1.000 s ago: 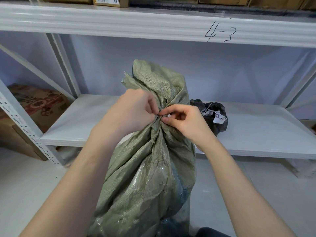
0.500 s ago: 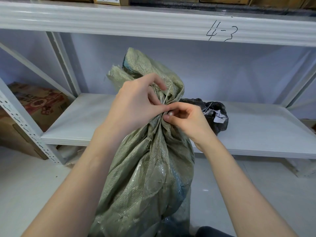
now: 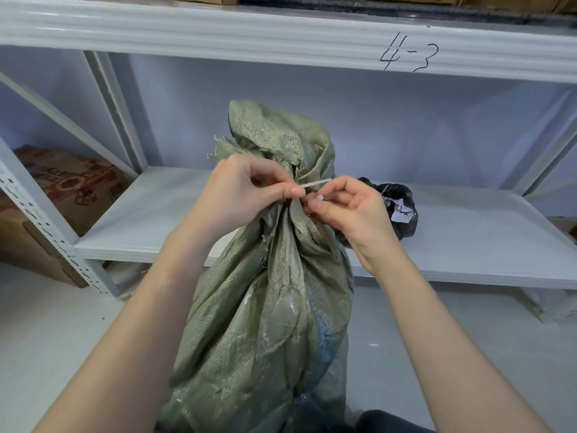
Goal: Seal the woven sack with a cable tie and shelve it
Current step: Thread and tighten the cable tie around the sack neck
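A green woven sack [image 3: 271, 307] stands upright on the floor in front of a white shelf [image 3: 468, 242], its neck bunched together at hand height. A thin white cable tie [image 3: 315, 183] runs around the neck, its free end pointing right. My left hand [image 3: 243, 195] pinches the tie's strap at the left of the neck. My right hand [image 3: 346, 207] pinches the tie's small white head at the right side. The loose sack mouth flops above both hands.
A tied black bag [image 3: 399, 210] with a white label lies on the shelf behind my right hand. A printed cardboard box [image 3: 71, 189] sits in the bay at left. The upper beam is marked "4-3" [image 3: 409, 56]. A perforated upright [image 3: 40, 220] stands at left.
The tie's strap now shows stretched between my fingertips. My left hand has dropped from the top of the neck to its left side, and my right hand's fingers have spread a little.
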